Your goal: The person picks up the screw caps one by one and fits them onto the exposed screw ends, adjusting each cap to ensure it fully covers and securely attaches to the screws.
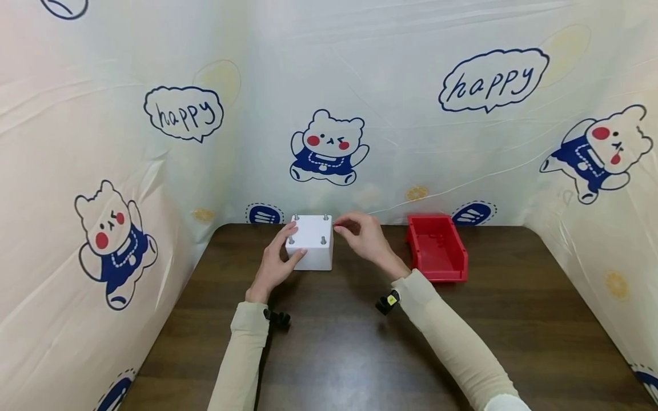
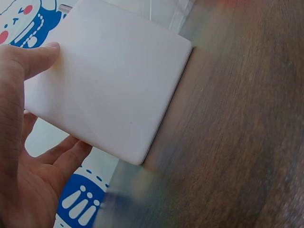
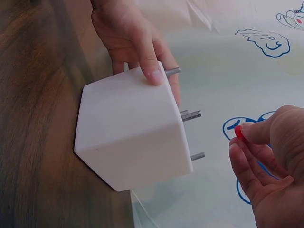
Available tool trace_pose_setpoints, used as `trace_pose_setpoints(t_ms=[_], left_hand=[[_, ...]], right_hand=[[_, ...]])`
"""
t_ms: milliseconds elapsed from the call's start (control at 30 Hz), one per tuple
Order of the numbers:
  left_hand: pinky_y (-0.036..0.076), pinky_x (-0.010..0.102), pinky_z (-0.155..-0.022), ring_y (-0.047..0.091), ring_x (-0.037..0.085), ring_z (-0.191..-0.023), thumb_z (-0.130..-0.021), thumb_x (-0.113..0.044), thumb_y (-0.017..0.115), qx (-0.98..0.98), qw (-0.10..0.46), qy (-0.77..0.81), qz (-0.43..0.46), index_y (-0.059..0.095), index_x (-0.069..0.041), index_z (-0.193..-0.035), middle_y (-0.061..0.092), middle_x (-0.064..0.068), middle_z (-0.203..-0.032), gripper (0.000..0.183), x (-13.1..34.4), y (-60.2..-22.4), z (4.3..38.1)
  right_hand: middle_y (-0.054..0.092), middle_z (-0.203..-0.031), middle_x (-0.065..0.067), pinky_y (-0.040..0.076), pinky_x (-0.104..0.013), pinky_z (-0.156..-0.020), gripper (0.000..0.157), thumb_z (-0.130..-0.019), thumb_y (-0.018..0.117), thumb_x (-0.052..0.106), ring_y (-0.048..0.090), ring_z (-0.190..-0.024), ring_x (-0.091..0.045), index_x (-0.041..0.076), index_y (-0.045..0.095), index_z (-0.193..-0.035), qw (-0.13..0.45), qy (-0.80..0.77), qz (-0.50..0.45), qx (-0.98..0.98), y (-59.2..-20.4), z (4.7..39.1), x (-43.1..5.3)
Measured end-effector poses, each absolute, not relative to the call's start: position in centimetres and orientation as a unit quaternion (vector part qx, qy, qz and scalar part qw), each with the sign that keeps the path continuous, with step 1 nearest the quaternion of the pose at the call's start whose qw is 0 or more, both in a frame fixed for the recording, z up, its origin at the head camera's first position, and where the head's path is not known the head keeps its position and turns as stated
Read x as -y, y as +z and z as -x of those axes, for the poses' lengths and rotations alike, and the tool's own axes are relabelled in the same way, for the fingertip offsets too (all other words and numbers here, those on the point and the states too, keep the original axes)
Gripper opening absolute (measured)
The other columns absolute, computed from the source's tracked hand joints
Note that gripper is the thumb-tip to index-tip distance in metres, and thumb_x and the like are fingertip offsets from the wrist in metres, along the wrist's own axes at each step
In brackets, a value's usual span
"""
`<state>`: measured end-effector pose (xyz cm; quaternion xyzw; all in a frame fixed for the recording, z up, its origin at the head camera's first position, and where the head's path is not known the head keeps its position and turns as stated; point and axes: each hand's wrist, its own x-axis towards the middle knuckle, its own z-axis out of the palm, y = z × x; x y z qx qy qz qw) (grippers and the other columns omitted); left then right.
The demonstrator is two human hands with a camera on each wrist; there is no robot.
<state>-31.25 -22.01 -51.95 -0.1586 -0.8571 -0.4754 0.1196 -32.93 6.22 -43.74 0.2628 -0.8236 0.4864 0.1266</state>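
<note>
A white box (image 1: 311, 258) stands on the table, with several threaded metal studs (image 3: 192, 115) rising from its top face, one near each corner. My left hand (image 1: 274, 264) grips the box at its left side, with the thumb on the near face and the other fingers round the left side. Just right of the box, my right hand (image 1: 369, 238) pinches a small red piece (image 3: 238, 132) between thumb and index finger. The piece is apart from the studs, and its exact kind is mostly hidden by the fingertips.
A red plastic bin (image 1: 439, 276) sits to the right of my right hand, with small red pieces (image 1: 434, 238) at its far end. The brown wooden table (image 1: 329, 354) ends against a printed curtain (image 1: 401, 114) behind the box.
</note>
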Motion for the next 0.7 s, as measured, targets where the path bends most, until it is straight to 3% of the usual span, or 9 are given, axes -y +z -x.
trace_pose_setpoints(t_ms=[233, 700], left_hand=[[0.030, 0.061, -0.128, 0.032, 0.026, -0.161, -0.102, -0.032, 0.075, 0.858, 0.118, -0.473, 0.158, 0.051, -0.025, -0.158, 0.036, -0.007, -0.173, 0.062, 22.0, -52.1, 31.3], [0.031, 0.061, -0.128, 0.033, 0.026, -0.160, -0.102, -0.033, 0.075, 0.861, 0.117, -0.471, 0.151, 0.051, -0.027, -0.158, 0.036, -0.007, -0.173, 0.062, 21.9, -52.0, 31.3]], right_hand=[[0.079, -0.108, -0.010, 0.065, -0.039, -0.085, 0.016, -0.097, 0.078, 0.005, 0.073, -0.089, -0.022, 0.000, 0.079, -0.113, 0.131, 0.490, -0.278, 0.815, -44.0, 33.0, -5.7], [0.079, -0.107, -0.008, 0.065, -0.036, -0.087, 0.015, -0.099, 0.077, 0.008, 0.073, -0.091, -0.020, 0.003, 0.079, -0.113, 0.126, 0.482, -0.285, 0.819, -44.1, 32.8, -5.1]])
